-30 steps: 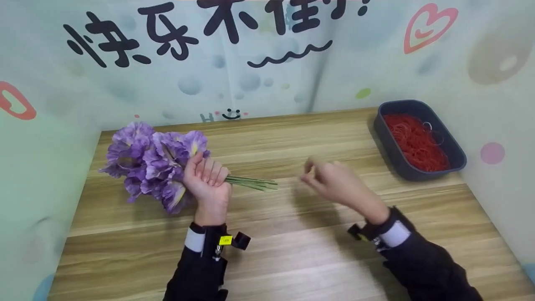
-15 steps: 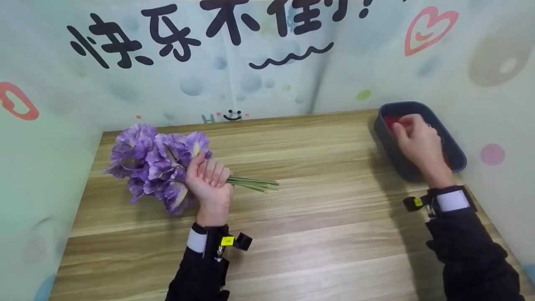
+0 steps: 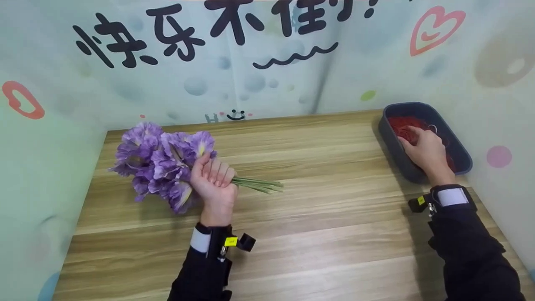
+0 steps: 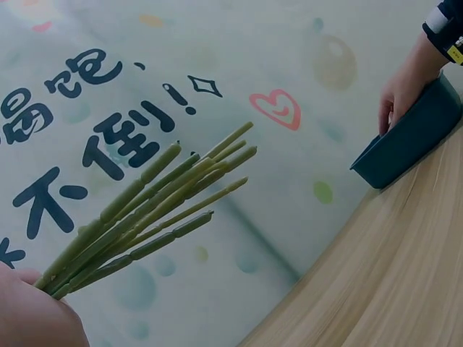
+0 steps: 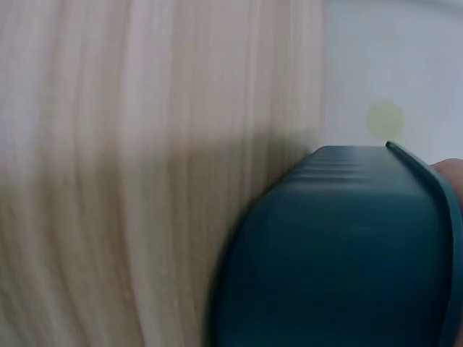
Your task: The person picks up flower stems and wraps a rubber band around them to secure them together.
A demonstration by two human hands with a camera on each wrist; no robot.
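Left hand (image 3: 214, 179) curled firmly round green stems (image 3: 258, 183), the person holds a bunch of purple flowers (image 3: 161, 163) over the left part of the wood-grain table (image 3: 326, 217). Ruffled petals, some streaked yellow, crowd together on one side of the fist; on the other the bare stems fan slightly, jointed and uneven in length, some yellowish green. Over at the right, the right hand (image 3: 428, 151) dips into a dark blue box (image 3: 393, 150) of tangled red bands (image 3: 403, 122), thumb and fingers bent; I cannot tell whether it has hold of any. On the pale backdrop (image 3: 355, 75), big black characters (image 3: 239, 29) read 快乐不倒 with an exclamation mark. Print on the left wrist's yellow label (image 3: 230, 241) is too small to read.
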